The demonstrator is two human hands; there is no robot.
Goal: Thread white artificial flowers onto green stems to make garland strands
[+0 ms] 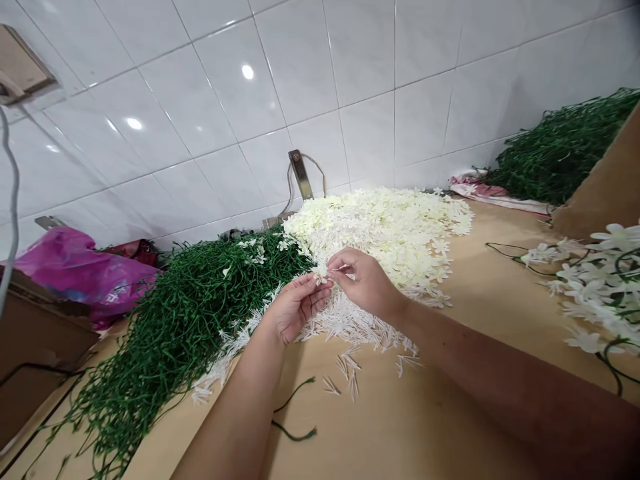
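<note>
Over the wooden table (400, 427) my two hands meet at their fingertips. My left hand (295, 308) is palm up, its fingers pinched on a small white artificial flower (321, 271). My right hand (363, 280) pinches the same flower from the right with thumb and forefinger. Right behind the hands lies a big heap of cream flower petals (395, 227). Below them is a scatter of white stamen pieces (345, 327). A pile of green plastic stems (170, 333) spreads to the left.
Finished white flowers on green stems (600, 287) lie at the right edge, beside a cardboard box (607, 183). More green stems (560, 150) are heaped at the back right. A pink plastic bag (75, 270) and a brown box (35, 347) sit at left. A white tiled wall (320, 87) stands behind.
</note>
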